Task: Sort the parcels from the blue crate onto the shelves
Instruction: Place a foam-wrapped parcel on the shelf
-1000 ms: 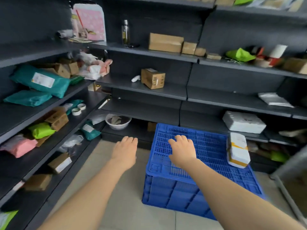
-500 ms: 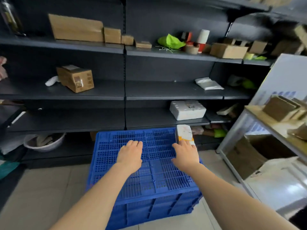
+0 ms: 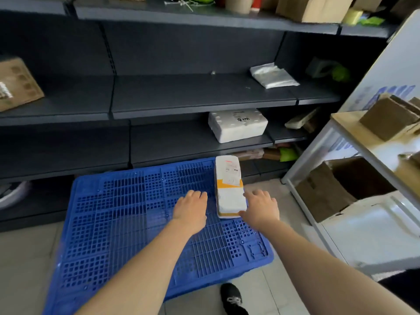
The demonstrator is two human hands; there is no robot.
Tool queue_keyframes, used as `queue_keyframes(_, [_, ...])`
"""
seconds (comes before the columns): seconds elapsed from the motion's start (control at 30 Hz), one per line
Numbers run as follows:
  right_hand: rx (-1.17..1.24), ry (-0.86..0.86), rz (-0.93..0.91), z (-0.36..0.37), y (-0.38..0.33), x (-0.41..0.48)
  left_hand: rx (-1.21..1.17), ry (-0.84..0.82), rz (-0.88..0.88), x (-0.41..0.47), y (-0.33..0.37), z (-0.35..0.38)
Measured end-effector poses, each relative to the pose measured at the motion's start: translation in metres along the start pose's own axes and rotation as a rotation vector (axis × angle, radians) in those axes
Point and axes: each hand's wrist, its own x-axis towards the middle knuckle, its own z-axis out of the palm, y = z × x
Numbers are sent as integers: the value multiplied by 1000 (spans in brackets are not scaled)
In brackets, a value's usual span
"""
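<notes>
An upturned blue crate (image 3: 127, 223) stands on the floor before the dark shelves (image 3: 193, 96). A white parcel (image 3: 229, 192) with an orange band and a label lies on the crate's right side. My left hand (image 3: 192, 210) hovers flat just left of the parcel, fingers straight, a small gap between them. My right hand (image 3: 261, 206) sits at the parcel's right edge with fingers spread, thumb touching its near corner. Neither hand grips anything.
A white foam box (image 3: 237, 125) sits on the lower shelf, a white bag (image 3: 272, 76) on the shelf above. A brown box (image 3: 16, 85) is at far left. A white rack (image 3: 363, 178) with cardboard boxes stands at right. My black shoe (image 3: 231, 298) is beside the crate.
The view swung right and came closer to the crate. Both hands moved rightward across the crate top and now flank the white parcel.
</notes>
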Motion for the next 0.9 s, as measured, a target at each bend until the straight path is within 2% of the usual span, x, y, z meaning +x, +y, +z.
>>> queue_keyframes(0.3, [67, -214, -68, 69, 69, 130, -176, -200, -212, 128, 47, 70])
queue_keyframes(0.5, [234, -312, -69, 118, 80, 189, -552, -255, -471, 186, 56, 116])
queue_keyframes(0.63, [492, -396, -11, 139, 76, 204, -780, -283, -611, 199, 56, 131])
queue_keyframes(0.9, [818, -351, -40, 131, 54, 188, -964, -60, -731, 161, 56, 124])
